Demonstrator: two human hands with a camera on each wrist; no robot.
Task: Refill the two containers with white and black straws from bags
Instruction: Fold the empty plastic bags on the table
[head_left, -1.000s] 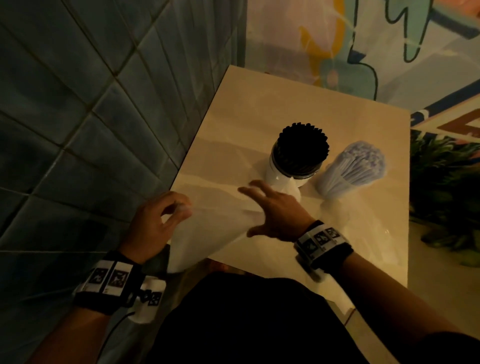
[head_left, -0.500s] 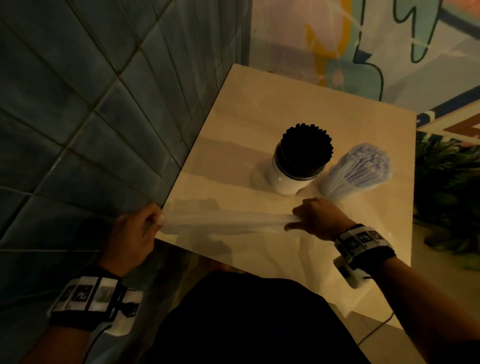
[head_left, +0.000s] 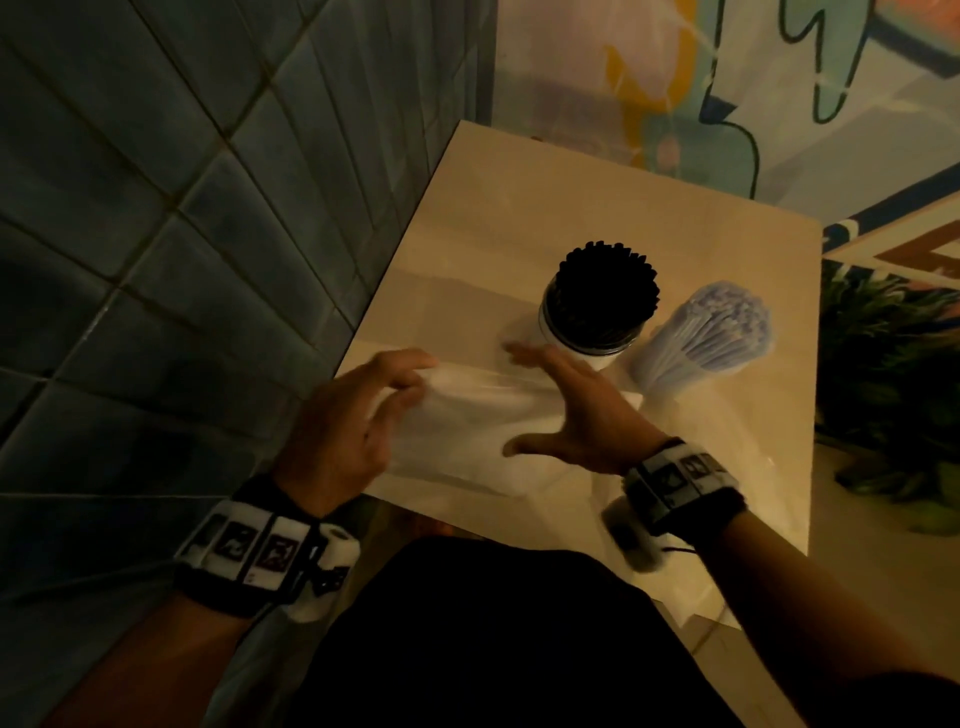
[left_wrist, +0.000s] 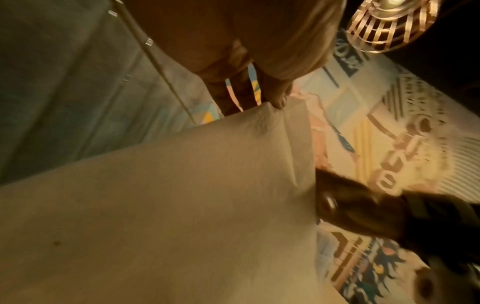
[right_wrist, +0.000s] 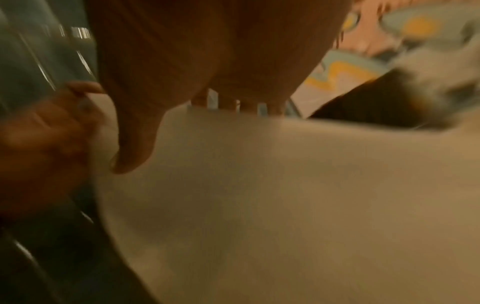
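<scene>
A white container (head_left: 576, 348) packed with black straws (head_left: 605, 293) stands mid-table. Beside it on the right a second container holds white straws (head_left: 714, 332). In front of them lies a flat, empty plastic bag (head_left: 467, 426), folded on the beige table (head_left: 571, 197). My left hand (head_left: 410, 379) pinches the bag's left edge; in the left wrist view the thumb (left_wrist: 278, 98) sits on the bag's corner (left_wrist: 259, 123). My right hand (head_left: 566, 400) lies flat with spread fingers, pressing on the bag's right part (right_wrist: 285, 185).
A dark tiled wall (head_left: 182, 234) runs along the table's left edge, and a painted wall (head_left: 727, 93) stands behind it. A green plant (head_left: 893, 374) is beyond the right edge. What looks like more clear plastic (head_left: 727, 452) lies at the table's right front.
The hands held the bag stretched in a strip between them; now they have come together, the bag lies folded on the table and the right hand has opened flat on it.
</scene>
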